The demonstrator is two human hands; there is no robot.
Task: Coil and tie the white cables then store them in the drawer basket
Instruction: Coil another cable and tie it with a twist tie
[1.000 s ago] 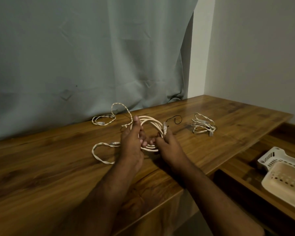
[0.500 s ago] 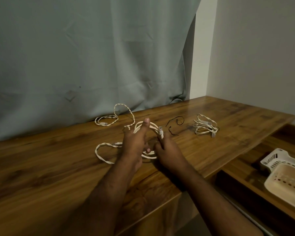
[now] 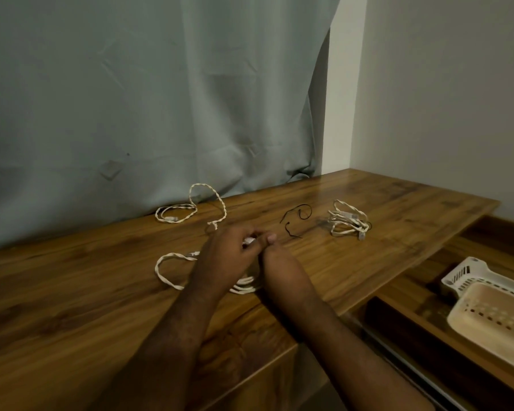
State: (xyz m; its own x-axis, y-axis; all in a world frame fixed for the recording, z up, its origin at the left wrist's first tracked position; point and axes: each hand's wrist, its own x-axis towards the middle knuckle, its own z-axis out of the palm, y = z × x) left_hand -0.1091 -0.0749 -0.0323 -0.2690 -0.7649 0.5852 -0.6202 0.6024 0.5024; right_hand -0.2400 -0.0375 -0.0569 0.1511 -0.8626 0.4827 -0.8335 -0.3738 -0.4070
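**Hands gathering the second coil**

Your left hand (image 3: 230, 253) and right hand (image 3: 275, 256) meet, both pinching the cable (image 3: 172, 281) on the desk (image 3: 72, 307). Coiling stage. Next, probably: reach the tie (image 3: 294, 221); bundle (image 3: 349, 222) and basket (image 3: 487, 315) wait rightward.

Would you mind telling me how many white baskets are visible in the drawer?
2. One white slotted basket sits in the open drawer at the right, and a cream basket lies against its near side, cut off by the frame; more may be hidden out of view.
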